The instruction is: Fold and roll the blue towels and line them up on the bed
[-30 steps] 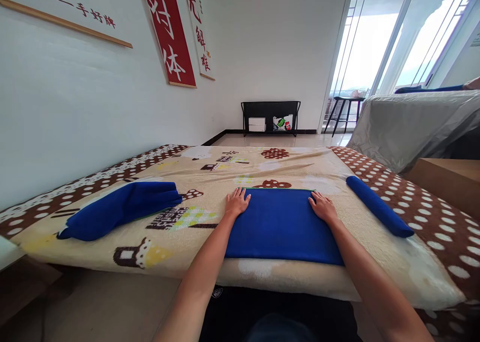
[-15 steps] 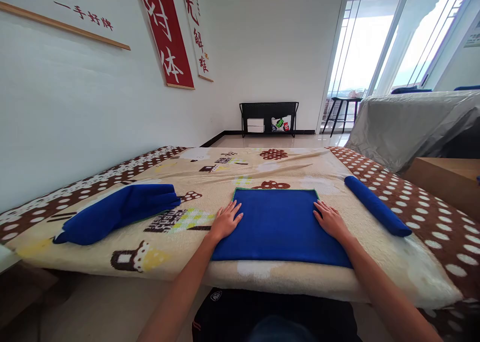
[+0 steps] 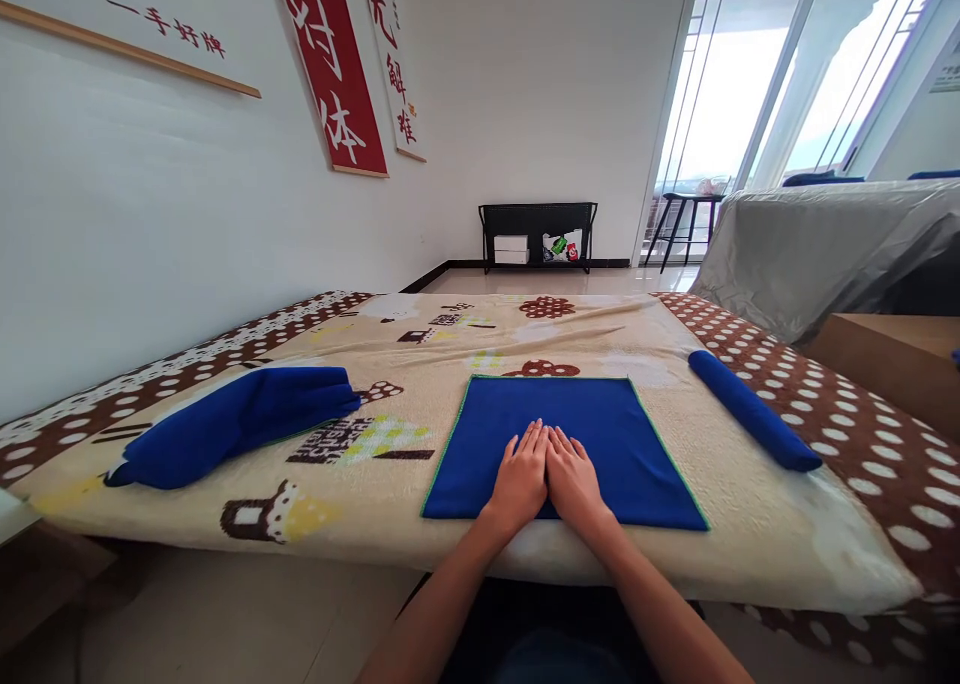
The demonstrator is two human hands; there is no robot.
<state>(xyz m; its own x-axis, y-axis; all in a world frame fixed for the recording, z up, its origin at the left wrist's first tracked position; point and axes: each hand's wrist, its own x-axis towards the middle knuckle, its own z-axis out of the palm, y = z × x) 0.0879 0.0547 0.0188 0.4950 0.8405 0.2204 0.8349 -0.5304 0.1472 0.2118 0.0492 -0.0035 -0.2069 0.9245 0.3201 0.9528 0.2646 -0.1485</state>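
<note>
A blue towel with a green hem lies spread flat on the patterned blanket, near its front edge. My left hand and my right hand rest palm-down side by side on the towel's near middle, fingers straight and together, thumbs touching. Neither hand holds anything. A rolled blue towel lies to the right of the flat one. A loosely folded pile of blue towels lies to the left.
The blanket covers a low bed or table against the white wall. A grey-covered sofa and a wooden surface stand at right. A black rack sits at the far wall beside the glass doors.
Both hands slid from the towel's left and right sides back toward me and inward, meeting at its near middle. The towel now lies flat and smooth.
</note>
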